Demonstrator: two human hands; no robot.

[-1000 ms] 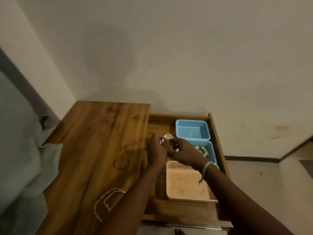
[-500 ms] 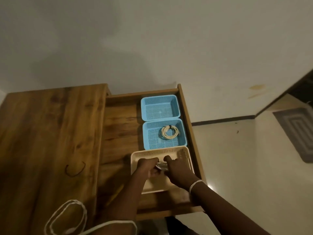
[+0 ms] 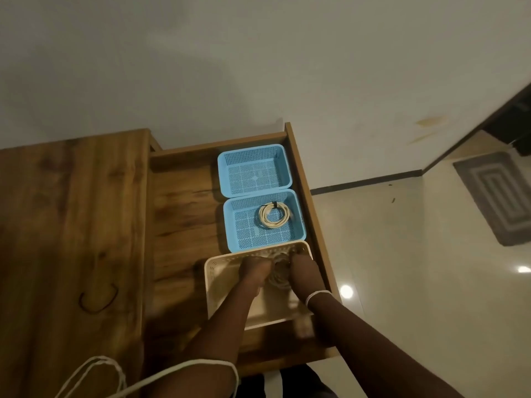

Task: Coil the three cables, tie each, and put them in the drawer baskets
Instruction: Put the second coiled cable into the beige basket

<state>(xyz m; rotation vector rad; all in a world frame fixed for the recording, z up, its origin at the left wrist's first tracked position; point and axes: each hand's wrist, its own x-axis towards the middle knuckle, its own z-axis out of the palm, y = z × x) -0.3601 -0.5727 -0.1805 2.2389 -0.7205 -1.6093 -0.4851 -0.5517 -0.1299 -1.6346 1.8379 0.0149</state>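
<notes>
Both hands are down inside the beige basket (image 3: 214, 278), the nearest of three baskets in the open drawer (image 3: 184, 214). Between them sits a coiled cable (image 3: 279, 272), pale and somewhat blurred, lying flat with its loop plane roughly level with the basket floor, toward the basket's far right corner.

Left hand (image 3: 254, 270): fingers curled against the left edge of the coil, apparently gripping it. Right hand (image 3: 303, 272): fingers curled at the coil's right edge, also apparently holding it. Blur prevents a clear read of individual fingertips. The coil lies directly between the two hands, neither one clearly nearer.

Key relation: the coil is already over the basket floor, low inside the walls; whether it touches the floor cannot be told. The release therefore looks to be a matter of parting both hands sideways and lifting clear.

Middle blue basket (image 3: 238, 225): holds one tied coil (image 3: 274, 214), dark tie at its far side. Far blue basket (image 3: 227, 173): nothing visible in it.

On the worktop (image 3: 71, 211) to the left: a dark tie (image 3: 99, 300) in an open curve, and a loose white cable (image 3: 94, 374) at the near edge, uncoiled, running across the left forearm.

Judgement: second of three cables is being placed; third not yet coiled.
</notes>
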